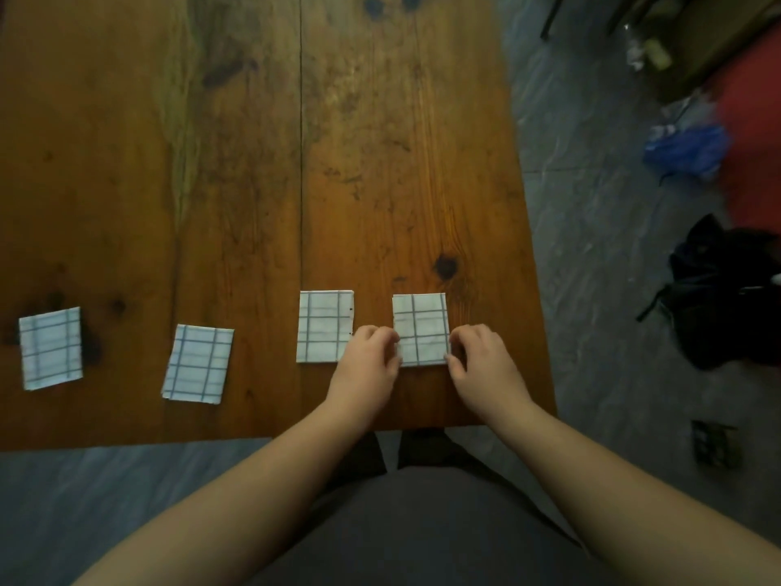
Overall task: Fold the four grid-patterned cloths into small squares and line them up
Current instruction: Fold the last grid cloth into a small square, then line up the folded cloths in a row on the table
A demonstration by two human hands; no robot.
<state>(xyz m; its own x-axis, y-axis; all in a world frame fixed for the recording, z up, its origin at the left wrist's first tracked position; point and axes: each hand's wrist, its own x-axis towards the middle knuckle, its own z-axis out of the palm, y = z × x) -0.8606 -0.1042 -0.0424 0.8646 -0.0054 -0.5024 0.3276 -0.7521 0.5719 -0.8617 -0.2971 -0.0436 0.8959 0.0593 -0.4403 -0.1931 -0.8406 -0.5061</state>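
Pinching the near corners of the rightmost cloth (419,329), I have my left hand (367,365) at its near-left corner and my right hand (481,365) at its near-right corner. Each grip is narrow, fingertips closed on the cloth's edge, though whether I am lifting it or only nudging it flat I cannot tell.

All four grid-patterned cloths already lie folded small on the wooden surface (253,162), so the folding looks done, as far as I can judge. This one sits near the right edge of the surface, just right of the second cloth from the right (324,326), with a narrow strip of bare wood between them. Those two stand roughly level and square to each other.

What seems left is the lining up. The third cloth (197,363) lies well apart to the left, nearer to me than the right pair and turned a little askew, with a loose layer peeking out at its near-left corner. The far-left cloth (50,348) is further off again, close to the left side of the view, also slightly rotated. The gaps between the four are uneven: tight on the right, wide on the left.

So I judge the task mostly done, with the row needing straightening, mainly the two left cloths, once I let go of this one.
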